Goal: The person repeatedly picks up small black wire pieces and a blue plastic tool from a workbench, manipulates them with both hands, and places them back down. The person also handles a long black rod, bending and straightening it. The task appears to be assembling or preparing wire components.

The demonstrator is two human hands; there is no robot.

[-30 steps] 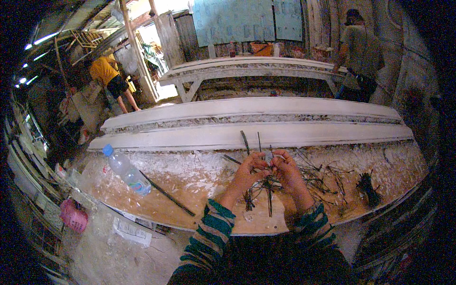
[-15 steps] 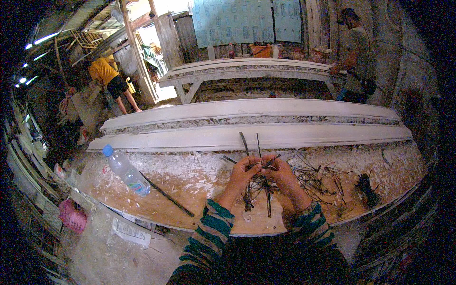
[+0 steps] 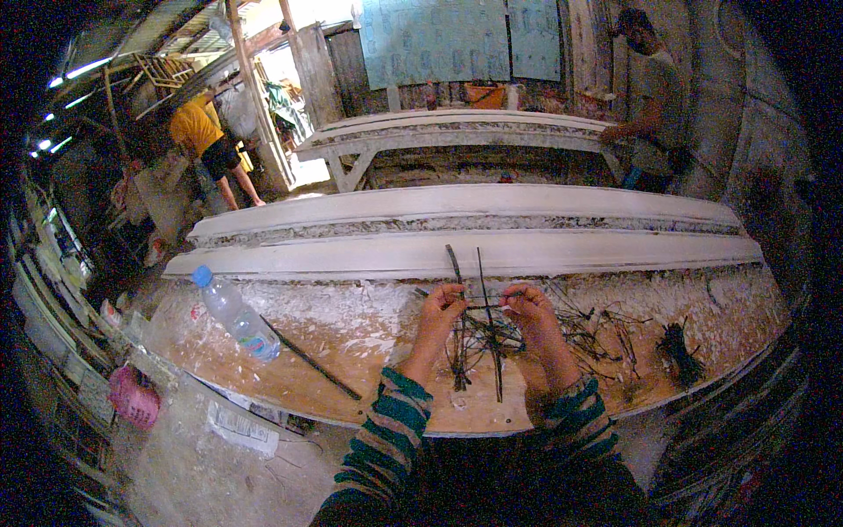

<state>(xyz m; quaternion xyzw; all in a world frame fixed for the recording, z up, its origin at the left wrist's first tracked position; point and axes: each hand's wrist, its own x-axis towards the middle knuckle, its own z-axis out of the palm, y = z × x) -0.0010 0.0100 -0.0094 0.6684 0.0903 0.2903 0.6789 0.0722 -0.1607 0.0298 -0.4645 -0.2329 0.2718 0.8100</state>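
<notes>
My left hand (image 3: 436,318) and my right hand (image 3: 532,314) are a short way apart above the middle of the bench, fingertips pinched. Between them runs a thin dark strand (image 3: 485,306), one end in each hand; whether it is wire or fibre is unclear. Under and around the hands lie crossed dark thin sticks (image 3: 497,369), some reaching up over the white moulding behind. Beside my right hand spreads a loose tangle of dark strands (image 3: 606,338). Farther right sits a tight dark bundle of strands (image 3: 679,353).
A clear plastic bottle with a blue cap (image 3: 235,316) and a long dark stick (image 3: 309,358) lie on the bench's left. Long white mouldings (image 3: 457,250) line its back. Two people (image 3: 206,140) work beyond, one at another bench (image 3: 465,132). A pink container (image 3: 134,397) stands lower left.
My hands, close together before, have drawn apart sideways, with the thin strand now showing between them. The person at the far right has shifted slightly.
</notes>
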